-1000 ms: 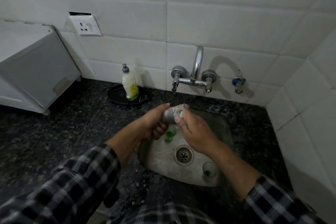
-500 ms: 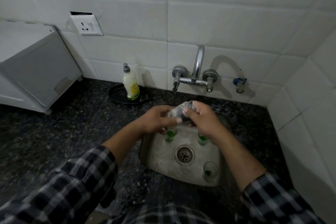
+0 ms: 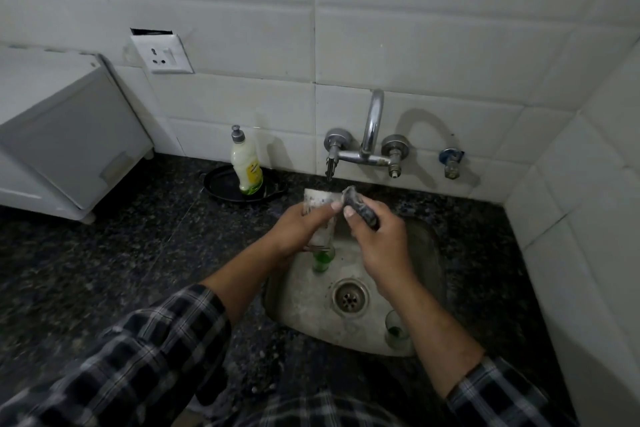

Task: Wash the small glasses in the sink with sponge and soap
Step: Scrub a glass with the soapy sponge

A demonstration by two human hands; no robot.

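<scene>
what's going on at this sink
A person is washing small glasses over the sink. The left hand grips a soapy glass above the basin, and the right hand holds a dark sponge at its rim. Two more glasses with green in them stand in the sink, one below the held glass, one near the front right. The soap bottle stands on the counter left of the tap.
</scene>
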